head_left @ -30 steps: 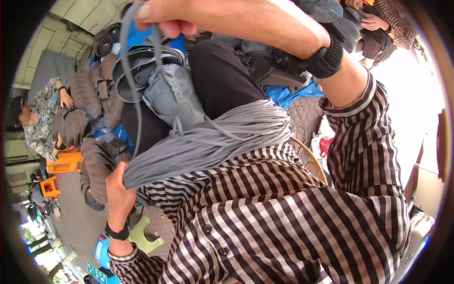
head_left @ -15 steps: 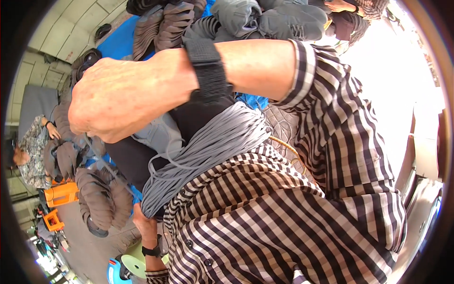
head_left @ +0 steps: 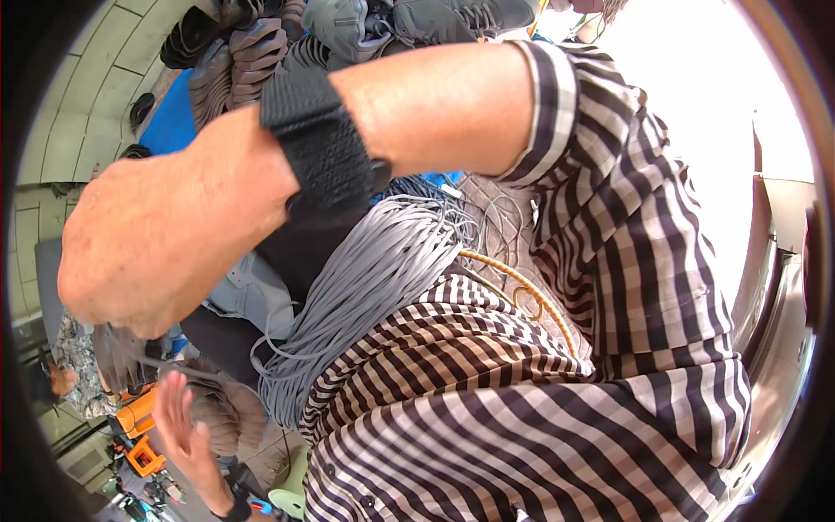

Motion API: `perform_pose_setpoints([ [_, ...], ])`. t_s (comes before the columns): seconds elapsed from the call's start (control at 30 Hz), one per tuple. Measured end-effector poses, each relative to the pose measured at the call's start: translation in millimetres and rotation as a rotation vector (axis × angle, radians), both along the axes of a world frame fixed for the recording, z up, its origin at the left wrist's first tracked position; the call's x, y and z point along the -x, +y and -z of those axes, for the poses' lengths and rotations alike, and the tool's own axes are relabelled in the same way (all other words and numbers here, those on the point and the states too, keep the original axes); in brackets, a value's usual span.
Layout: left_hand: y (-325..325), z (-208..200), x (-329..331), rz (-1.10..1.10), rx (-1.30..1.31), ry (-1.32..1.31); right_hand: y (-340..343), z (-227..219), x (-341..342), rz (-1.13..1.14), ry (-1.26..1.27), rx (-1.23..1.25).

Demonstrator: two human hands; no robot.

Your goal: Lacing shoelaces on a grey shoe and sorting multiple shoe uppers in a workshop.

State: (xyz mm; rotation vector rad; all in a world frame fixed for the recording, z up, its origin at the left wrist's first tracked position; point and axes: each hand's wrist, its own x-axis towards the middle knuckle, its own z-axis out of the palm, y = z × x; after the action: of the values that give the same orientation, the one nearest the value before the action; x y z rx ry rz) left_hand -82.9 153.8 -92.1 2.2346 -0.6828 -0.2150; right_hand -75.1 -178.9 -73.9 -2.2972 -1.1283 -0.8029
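A thick bundle of grey shoelaces (head_left: 365,278) lies across my lap against the checkered shirt. My right hand (head_left: 152,244), with a black strap at its wrist, is held high at the left, fingers curled; a grey lace trails below it, though the fingertips are hidden. Lower down, my left hand (head_left: 184,426) is raised with its fingers stretched out and nothing visible in it. On my dark-trousered legs, partly behind my right forearm, rests a grey sneaker (head_left: 252,296).
Stacks of brown ridged shoe parts (head_left: 235,65) and grey sneakers (head_left: 417,22) stand at the top. Another person (head_left: 78,365) is at the far left, near orange plastic stools (head_left: 143,454). A yellow cord (head_left: 522,283) curves beside my shirt.
My right hand has moved left and down in the view. My left hand has come off the lace bundle's lower end and opened. The view has shifted slightly.
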Motion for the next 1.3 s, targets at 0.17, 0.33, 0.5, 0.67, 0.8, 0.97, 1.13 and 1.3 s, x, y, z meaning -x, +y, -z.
perform_pose_setpoints([
  [0.17,-78,-11,-7,0.260,0.150,0.432,3,1,-5,-0.033,0.017,-0.192],
  [0.33,-25,-31,-51,0.020,0.343,0.459,-28,49,-18,0.331,0.020,-0.350],
  [0.5,88,-87,-40,-0.279,0.246,0.168,-8,88,-25,0.234,0.401,-0.470],
  [0.67,185,-118,-42,-0.547,0.224,-0.113,9,104,-34,0.196,0.655,-0.592],
  [0.8,239,-99,-51,-0.779,0.190,-0.324,24,102,-30,0.097,0.929,-0.779],
  [0.97,239,-41,-56,-0.778,-0.140,-0.263,27,110,-27,0.148,1.019,-0.784],
  [1.13,143,42,-61,-0.351,-0.277,-0.259,48,96,-26,0.043,1.083,-0.853],
  [1.3,1,58,-64,-0.049,0.112,0.000,53,105,-22,0.034,1.126,-0.724],
])
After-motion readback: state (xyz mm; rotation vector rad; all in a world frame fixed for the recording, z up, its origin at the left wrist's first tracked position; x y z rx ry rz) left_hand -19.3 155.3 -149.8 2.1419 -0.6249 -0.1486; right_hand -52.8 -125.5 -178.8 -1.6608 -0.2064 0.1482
